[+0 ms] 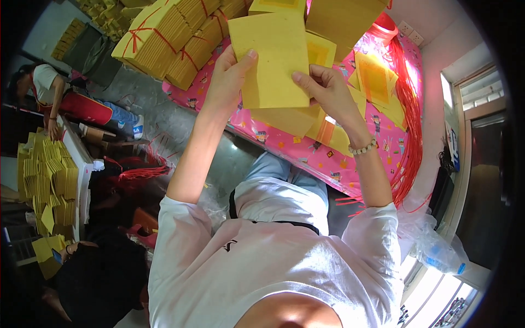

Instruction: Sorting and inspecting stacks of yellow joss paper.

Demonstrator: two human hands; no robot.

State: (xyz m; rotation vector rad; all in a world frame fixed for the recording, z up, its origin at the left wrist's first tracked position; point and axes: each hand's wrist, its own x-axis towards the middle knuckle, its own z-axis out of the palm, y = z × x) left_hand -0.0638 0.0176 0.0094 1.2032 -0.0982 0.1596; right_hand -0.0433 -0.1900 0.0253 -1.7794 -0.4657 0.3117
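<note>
My left hand [228, 76] and my right hand [324, 87] both grip a thick stack of yellow paper sheets [270, 60], held upright above a table with a pink patterned cloth [306, 150]. The left hand clasps the stack's left edge, the right hand its lower right corner. A bead bracelet [363, 147] circles my right wrist. More loose yellow sheets [377, 82] lie on the cloth under and beside the stack.
Tied bundles of yellow paper [169, 35] with red string sit at the table's far left. Red strings [407, 104] lie along the right side. Another person [60, 98] crouches at left by a table of yellow stacks [49, 180]. A plastic bag [437, 246] lies by the window.
</note>
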